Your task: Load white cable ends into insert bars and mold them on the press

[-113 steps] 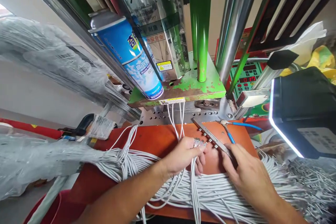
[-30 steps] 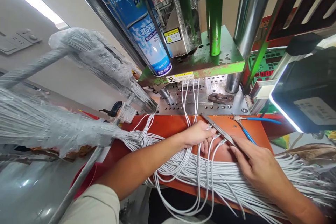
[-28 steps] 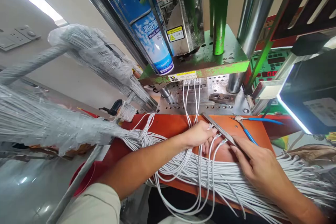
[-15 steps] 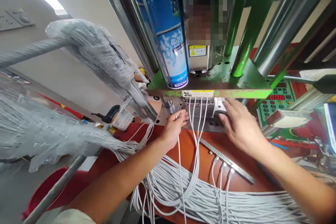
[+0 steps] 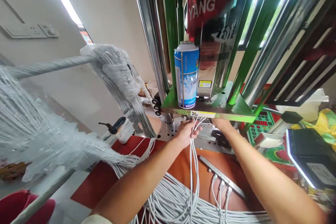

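Observation:
My left hand (image 5: 187, 131) is closed around several thin white cables (image 5: 193, 168) just below the green press plate (image 5: 231, 106). The cables hang from its grip toward the larger bundle (image 5: 168, 196) on the red-brown bench. My right hand (image 5: 219, 124) reaches in under the plate's front edge, its fingers hidden. Between and below the hands lies a metal mould block (image 5: 206, 133) on the press bed, with a black handle-like part (image 5: 222, 136) at its right. Nearer me, a narrow metal bar (image 5: 223, 175) holds the plug ends of a few white cables.
A blue-and-white spray can (image 5: 187, 77) stands on the press plate. Plastic-wrapped cable bundles (image 5: 118, 73) hang over a rack at left. A green control panel (image 5: 262, 122) and a dark box-shaped device (image 5: 312, 157) are at right. Steel columns (image 5: 154, 42) flank the press.
My left hand has moved from beside the cables to a grip around them. My right hand has gone from the mould's right end to under the plate. The view has shifted, showing more of the press.

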`<state>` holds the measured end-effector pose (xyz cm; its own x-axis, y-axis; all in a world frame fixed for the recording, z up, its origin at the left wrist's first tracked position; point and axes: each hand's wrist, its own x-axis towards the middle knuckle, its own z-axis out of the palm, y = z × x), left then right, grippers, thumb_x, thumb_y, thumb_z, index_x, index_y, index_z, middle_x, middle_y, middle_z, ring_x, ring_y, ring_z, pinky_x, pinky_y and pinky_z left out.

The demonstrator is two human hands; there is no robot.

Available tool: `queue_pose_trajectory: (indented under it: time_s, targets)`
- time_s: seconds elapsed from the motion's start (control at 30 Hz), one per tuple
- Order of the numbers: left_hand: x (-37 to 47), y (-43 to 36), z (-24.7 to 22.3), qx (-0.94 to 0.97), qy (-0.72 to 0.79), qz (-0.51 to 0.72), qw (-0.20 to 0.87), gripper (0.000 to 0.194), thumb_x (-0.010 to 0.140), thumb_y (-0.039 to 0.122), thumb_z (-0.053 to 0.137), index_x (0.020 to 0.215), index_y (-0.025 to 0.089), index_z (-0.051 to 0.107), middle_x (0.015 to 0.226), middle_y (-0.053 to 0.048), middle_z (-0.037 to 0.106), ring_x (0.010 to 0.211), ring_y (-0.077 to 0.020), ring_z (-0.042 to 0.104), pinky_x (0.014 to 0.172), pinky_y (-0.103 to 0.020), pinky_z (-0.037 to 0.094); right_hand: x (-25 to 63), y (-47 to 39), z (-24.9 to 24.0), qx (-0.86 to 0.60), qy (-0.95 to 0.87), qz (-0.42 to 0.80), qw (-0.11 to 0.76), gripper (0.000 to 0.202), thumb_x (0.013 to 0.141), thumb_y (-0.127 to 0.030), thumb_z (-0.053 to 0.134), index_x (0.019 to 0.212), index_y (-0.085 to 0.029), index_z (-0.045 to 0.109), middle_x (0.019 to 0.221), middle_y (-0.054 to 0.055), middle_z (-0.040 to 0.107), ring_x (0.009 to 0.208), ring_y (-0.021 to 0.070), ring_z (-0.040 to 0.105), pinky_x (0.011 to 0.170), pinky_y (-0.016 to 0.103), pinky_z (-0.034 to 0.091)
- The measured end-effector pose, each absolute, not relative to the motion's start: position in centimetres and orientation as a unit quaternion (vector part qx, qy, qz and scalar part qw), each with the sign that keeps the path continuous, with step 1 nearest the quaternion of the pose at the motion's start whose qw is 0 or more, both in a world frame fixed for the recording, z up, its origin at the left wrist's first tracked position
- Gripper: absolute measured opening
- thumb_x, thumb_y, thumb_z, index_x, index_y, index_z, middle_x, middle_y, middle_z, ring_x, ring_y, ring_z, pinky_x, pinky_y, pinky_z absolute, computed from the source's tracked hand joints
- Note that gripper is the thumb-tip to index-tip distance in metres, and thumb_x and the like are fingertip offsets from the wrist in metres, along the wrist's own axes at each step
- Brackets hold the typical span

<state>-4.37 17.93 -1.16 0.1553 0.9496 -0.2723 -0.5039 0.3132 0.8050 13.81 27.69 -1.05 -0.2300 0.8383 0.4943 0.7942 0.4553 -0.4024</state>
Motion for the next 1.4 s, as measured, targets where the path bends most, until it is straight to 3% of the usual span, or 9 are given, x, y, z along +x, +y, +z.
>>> queue_pose_trajectory:
  time_s: [0.2, 0.33, 0.47, 0.6, 0.7, 0.93, 1.4]
  targets:
    - [-4.8, 17.3, 0.6, 0.319, 0.373, 0.487, 0.723, 0.024, 0.092, 0.031, 0.069, 0.09, 0.007, 0.065, 0.064, -0.008, 0.063, 0.04, -0.0044, 0.037, 0.04, -0.018, 0.011, 14.5, 25.5, -1.8, -0.542, -0.749, 0.037, 0.379, 0.033, 0.101, -0.04, 0.063, 0.126, -0.019, 0.063, 0.127, 0.009, 0.063, 0.107, 0.0218, 0.064, 0.092, 0.042, 0.057]
    - [-5.2, 13.6, 0.4, 0.33, 0.374, 0.462, 0.734, 0.031, 0.089, 0.037, 0.072, 0.091, 0.006, 0.068, 0.061, -0.004, 0.058, 0.038, -0.0031, 0.032, 0.041, -0.019, 0.01, 15.2, 22.3, -3.6, -0.538, -0.73, 0.036, 0.419, 0.03, 0.101, -0.04, 0.062, 0.121, -0.017, 0.064, 0.119, 0.008, 0.065, 0.105, 0.0216, 0.064, 0.092, 0.043, 0.056]
    - [-6.1, 11.7, 0.2, 0.342, 0.375, 0.453, 0.733, 0.037, 0.082, 0.041, 0.079, 0.091, 0.007, 0.069, 0.058, 0.0, 0.053, 0.039, -0.0024, 0.03, 0.042, -0.019, 0.009, 15.3, 20.7, -4.6, -0.519, -0.718, 0.036, 0.463, 0.03, 0.104, -0.043, 0.056, 0.114, -0.016, 0.064, 0.112, 0.007, 0.065, 0.104, 0.0215, 0.063, 0.094, 0.044, 0.053]
    - [-6.4, 12.5, 1.4, 0.349, 0.37, 0.456, 0.73, 0.041, 0.077, 0.043, 0.081, 0.093, 0.007, 0.069, 0.063, 0.0, 0.054, 0.043, -0.0045, 0.039, 0.043, -0.019, 0.012, 15.7, 20.5, -4.0, -0.492, -0.723, 0.041, 0.483, 0.033, 0.106, -0.047, 0.048, 0.102, -0.017, 0.062, 0.1, 0.005, 0.063, 0.096, 0.0205, 0.061, 0.089, 0.041, 0.051]
    - [-5.7, 11.0, 2.1, 0.356, 0.373, 0.458, 0.724, 0.04, 0.077, 0.043, 0.08, 0.091, 0.007, 0.068, 0.059, 0.003, 0.05, 0.041, -0.0032, 0.032, 0.043, -0.02, 0.011, 16.3, 18.6, -3.4, -0.476, -0.731, 0.034, 0.488, 0.034, 0.107, -0.046, 0.039, 0.095, -0.02, 0.056, 0.094, 0.007, 0.059, 0.09, 0.0223, 0.059, 0.081, 0.038, 0.05]
    - [-2.7, 0.5, 1.2, 0.324, 0.415, 0.513, 0.678, 0.038, 0.091, 0.051, 0.066, 0.096, 0.012, 0.065, 0.053, 0.008, 0.039, 0.042, -0.0044, 0.019, 0.042, -0.023, 0.012, 16.1, 12.2, -3.6, -0.49, -0.751, -0.004, 0.443, 0.025, 0.107, -0.039, 0.038, 0.1, -0.022, 0.055, 0.096, 0.008, 0.053, 0.085, 0.0244, 0.052, 0.076, 0.038, 0.044]
    - [-1.7, -1.4, -1.7, 0.226, 0.474, 0.586, 0.617, 0.059, 0.07, 0.062, 0.083, 0.093, 0.011, 0.065, 0.053, 0.008, 0.042, 0.041, -0.0025, 0.023, 0.043, -0.021, 0.012, 13.7, 9.7, -5.3, -0.557, -0.76, -0.047, 0.332, 0.029, 0.106, -0.032, 0.039, 0.087, -0.019, 0.056, 0.09, 0.011, 0.053, 0.081, 0.0256, 0.048, 0.072, 0.038, 0.037]
